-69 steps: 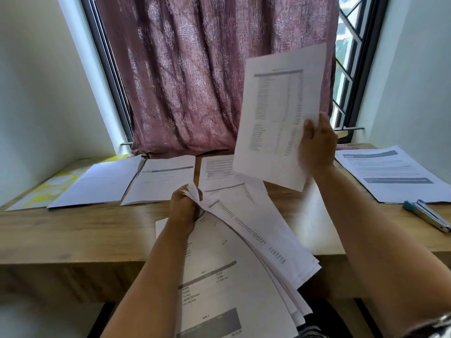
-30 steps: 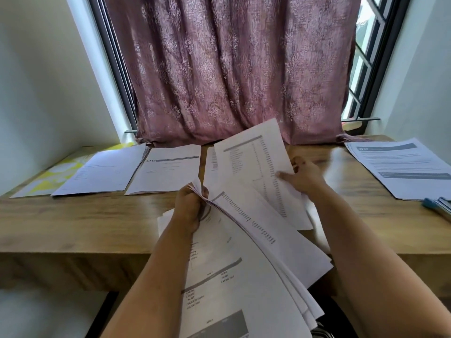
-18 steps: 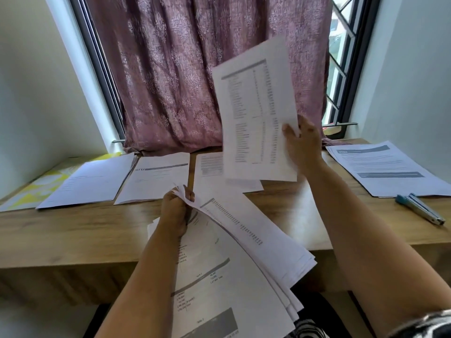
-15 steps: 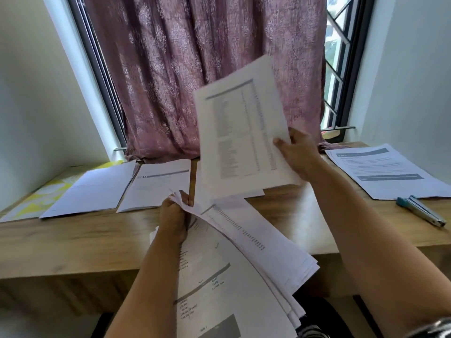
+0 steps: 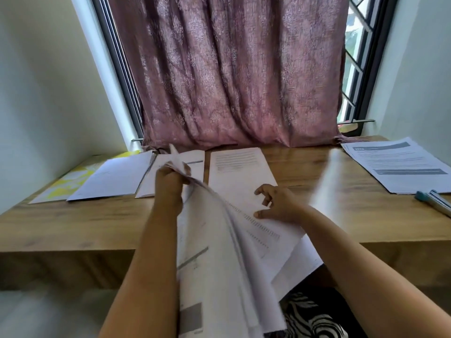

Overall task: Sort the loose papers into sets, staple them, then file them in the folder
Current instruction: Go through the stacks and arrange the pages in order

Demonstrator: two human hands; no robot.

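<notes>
1. At the far left of the counter (image 5: 73,223) lies a yellow-patterned folder (image 5: 66,184), its left part running towards the wall and partly covered by a white paper set (image 5: 114,178).
2. Just beside that, a second paper set (image 5: 192,167) lies near the curtain (image 5: 231,74); the raised left hand hides its near corner.
3. The left hand (image 5: 169,184) is closed round the top corner of a fanned bundle of loose papers (image 5: 219,264) — the sheets hang down over the counter's front edge and run out of the bottom of the frame, blurred.
4. A bare strip of wood runs along the front edge left of the left forearm, open from the paper sets to the rim.
5. In the middle a printed sheet (image 5: 239,172) lies flat on the counter, its far edge close to the curtain hem.
6. The right hand (image 5: 278,203) rests on the bundle's top sheet with thumb flat and fingers loosely bent, gripping nothing; its palm side is hidden.
7. Right of that hand the wood is bare, though a pale smear of glare or blur crosses it.
8. At the far right a stapled-looking paper stack (image 5: 400,164) lies near the wall — its edge is cut by the frame.
9. A blue-tipped tool (image 5: 432,202) lies just beside that stack, cut off by the frame; what it is cannot be told.
</notes>
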